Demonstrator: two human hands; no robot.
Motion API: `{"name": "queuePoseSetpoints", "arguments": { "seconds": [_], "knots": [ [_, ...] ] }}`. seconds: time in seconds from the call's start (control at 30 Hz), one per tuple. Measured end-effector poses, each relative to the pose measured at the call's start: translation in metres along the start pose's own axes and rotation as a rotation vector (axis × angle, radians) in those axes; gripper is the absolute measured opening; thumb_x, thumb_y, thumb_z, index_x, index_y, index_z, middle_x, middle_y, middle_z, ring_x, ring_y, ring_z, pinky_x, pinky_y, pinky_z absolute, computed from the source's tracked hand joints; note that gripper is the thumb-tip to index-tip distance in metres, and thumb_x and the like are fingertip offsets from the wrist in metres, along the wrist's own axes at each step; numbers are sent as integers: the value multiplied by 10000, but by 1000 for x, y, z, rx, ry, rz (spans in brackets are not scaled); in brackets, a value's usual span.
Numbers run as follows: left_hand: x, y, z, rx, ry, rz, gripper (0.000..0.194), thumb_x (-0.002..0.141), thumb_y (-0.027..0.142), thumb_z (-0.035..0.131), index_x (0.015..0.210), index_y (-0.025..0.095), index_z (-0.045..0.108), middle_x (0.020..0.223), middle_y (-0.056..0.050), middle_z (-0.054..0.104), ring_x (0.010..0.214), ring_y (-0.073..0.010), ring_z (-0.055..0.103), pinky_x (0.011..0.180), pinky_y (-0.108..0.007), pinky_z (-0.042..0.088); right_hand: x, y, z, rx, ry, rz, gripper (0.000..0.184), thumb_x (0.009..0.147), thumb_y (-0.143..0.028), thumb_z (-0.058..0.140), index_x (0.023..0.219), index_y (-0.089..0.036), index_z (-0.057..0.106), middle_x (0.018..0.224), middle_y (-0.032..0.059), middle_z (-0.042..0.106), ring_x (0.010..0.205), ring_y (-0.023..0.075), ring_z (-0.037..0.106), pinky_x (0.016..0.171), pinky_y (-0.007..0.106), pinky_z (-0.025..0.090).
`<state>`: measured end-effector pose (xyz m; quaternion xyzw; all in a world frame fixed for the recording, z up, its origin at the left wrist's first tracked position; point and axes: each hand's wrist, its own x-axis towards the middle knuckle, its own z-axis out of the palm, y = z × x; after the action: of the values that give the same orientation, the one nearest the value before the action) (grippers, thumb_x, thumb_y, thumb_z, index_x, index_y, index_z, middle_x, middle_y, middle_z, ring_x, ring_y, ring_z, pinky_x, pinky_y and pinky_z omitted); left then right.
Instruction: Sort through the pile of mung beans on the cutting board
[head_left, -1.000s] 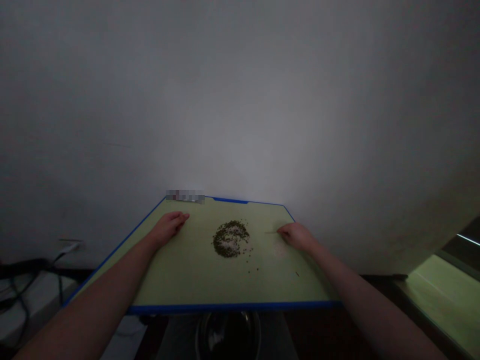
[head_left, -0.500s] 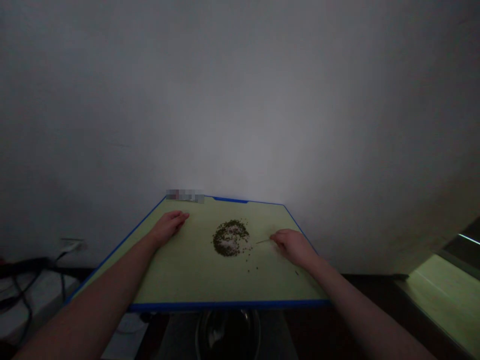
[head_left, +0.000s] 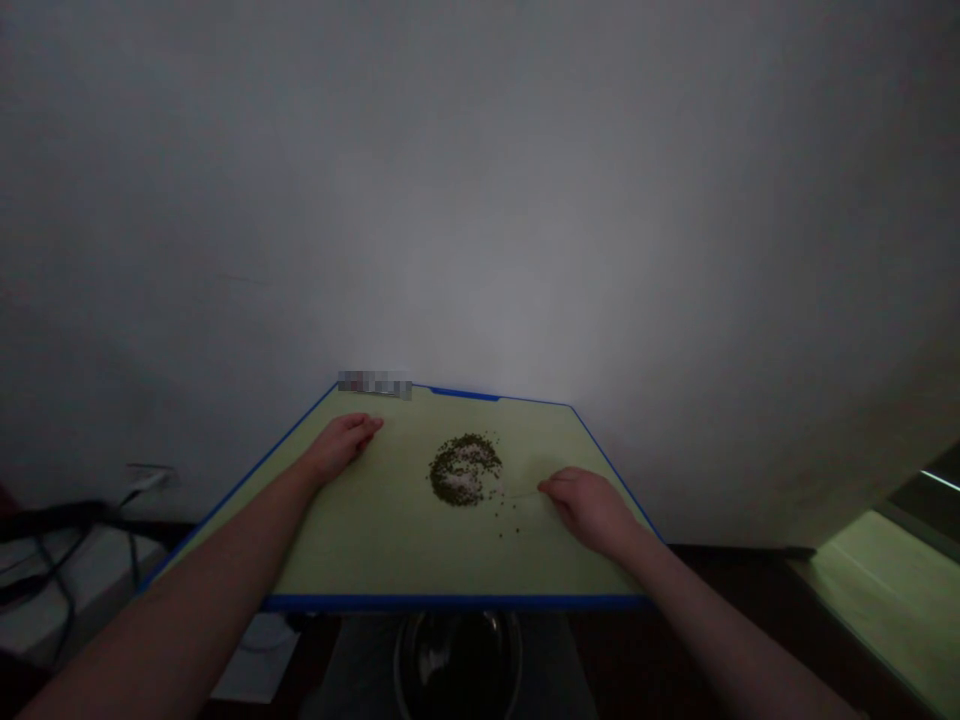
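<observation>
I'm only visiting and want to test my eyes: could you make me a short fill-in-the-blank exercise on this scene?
1. The scattered grains lie ____ the left hand and the right hand.
2. A thin stick is held in the ____ hand.
3. The pale board is edged in ____.
Missing words: between; right; blue.

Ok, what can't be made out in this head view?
In the head view:
- thin stick in the right hand: too faint to identify
- dark grains: too small to name
- round vessel: cut off by the bottom edge, dark inside
- pixelated patch at the far edge of the board: detail masked
</observation>
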<state>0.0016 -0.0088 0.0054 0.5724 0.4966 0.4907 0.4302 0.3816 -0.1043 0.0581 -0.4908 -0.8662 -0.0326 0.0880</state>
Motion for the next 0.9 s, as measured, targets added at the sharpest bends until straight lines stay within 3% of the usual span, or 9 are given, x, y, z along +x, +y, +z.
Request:
{"name": "queuePoseSetpoints", "arguments": {
  "seconds": [0.17,0.3,0.6,0.9],
  "knots": [
    [1,-1,0,0,10,5,315,638,446,548,536,175,425,437,64,345,364,-60,300,373,-212,195,-20,-10,2,44,73,138,303,786,-185,380,998,-194,596,925,71,629,851,171,553,771,252,379],
    [0,0,1,1,0,4,323,649,452,539,538,178,409,428,69,334,354,-59,288,368,-214,189,-23,-11,13,57,53,196,303,751,-152,400,972,-183,604,910,80,629,842,172,554,769,246,378],
    [1,0,1,-13,-1,4,328,649,446,537,528,177,394,415,75,325,351,-56,279,371,-211,172,-21,-23,12,148,28,114,301,771,-147,359,938,-171,607,886,67,625,857,160,543,785,250,371],
    [2,-1,1,20,6,-8,333,644,470,530,542,178,405,417,75,332,347,-58,289,369,-211,183,-14,-24,19,147,73,141,303,755,-155,378,956,-164,604,888,74,623,845,161,547,764,249,374]
  ]
}}
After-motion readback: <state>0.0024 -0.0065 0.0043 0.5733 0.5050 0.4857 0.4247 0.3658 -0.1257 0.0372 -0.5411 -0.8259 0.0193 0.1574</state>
